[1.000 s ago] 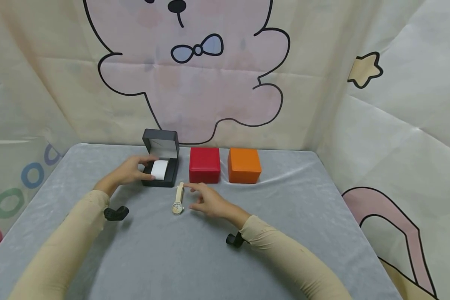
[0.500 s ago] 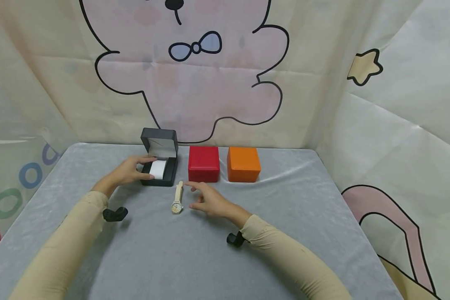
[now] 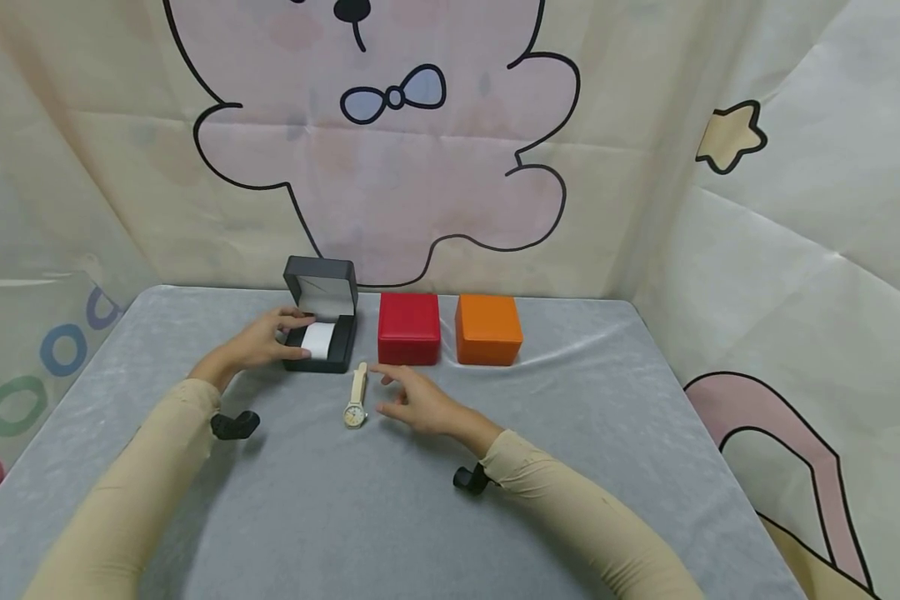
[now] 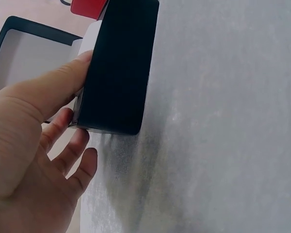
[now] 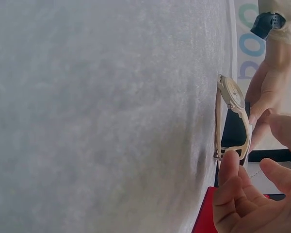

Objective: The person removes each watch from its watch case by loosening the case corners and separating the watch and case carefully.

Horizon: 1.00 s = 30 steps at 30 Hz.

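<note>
A black watch box (image 3: 341,346) stands at the back left of the table, its lid up. My left hand (image 3: 258,340) is at its left side, thumb and index finger at opposite edges of the white watch cushion (image 3: 318,341) inside. In the left wrist view the thumb (image 4: 68,80) lies along the box's top rim by the cushion; the other fingers bend loosely below, and the index finger is mostly hidden. A cream wristwatch (image 3: 356,400) lies face up in front of the box. Beside it is my right hand (image 3: 417,402), fingers spread, index fingertip close to the buckle end.
Right of the black box stand a red box (image 3: 409,330) and an orange box (image 3: 488,331), both with lids down. A grey cloth (image 3: 330,517) covers the table. A printed curtain (image 3: 450,192) hangs directly behind the boxes.
</note>
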{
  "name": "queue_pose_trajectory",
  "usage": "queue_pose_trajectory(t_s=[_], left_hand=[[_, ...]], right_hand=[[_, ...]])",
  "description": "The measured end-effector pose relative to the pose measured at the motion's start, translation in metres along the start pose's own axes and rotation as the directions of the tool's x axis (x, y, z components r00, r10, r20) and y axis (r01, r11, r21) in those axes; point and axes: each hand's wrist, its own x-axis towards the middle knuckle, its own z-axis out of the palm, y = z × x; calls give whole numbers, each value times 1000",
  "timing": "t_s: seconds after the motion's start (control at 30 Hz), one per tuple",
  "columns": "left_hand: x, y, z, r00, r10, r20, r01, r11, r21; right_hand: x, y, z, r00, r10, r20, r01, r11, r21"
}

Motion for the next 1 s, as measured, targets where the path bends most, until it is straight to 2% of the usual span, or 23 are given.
queue_pose_trajectory(t_s=[0.2,0.37,0.6,0.73,0.9,1.0], left_hand=[[-6,1,-1,999,35,-9,-35,999,19],[-15,4,0,994,78,-72,-79,997,-12],[-27,15,3,984,39,-175,-47,998,-42],[-30,27,6,966,46,-255,-63,996,-62],[-34,45,12,930,52,-364,-82,994,-67],[-35,58,17,913,81,-400,-119,990,-72]], right_hand=[[-3,1,0,1000,1,-9,-1,1000,8],[-8,2,-5,1000,26,-17,-26,1000,11],[-17,8,-11,999,36,-32,-35,999,32],[-23,11,-14,998,43,-47,-40,998,45],[-32,16,-20,995,31,-90,-26,998,55],[-36,20,-24,993,22,-119,-14,997,72]])
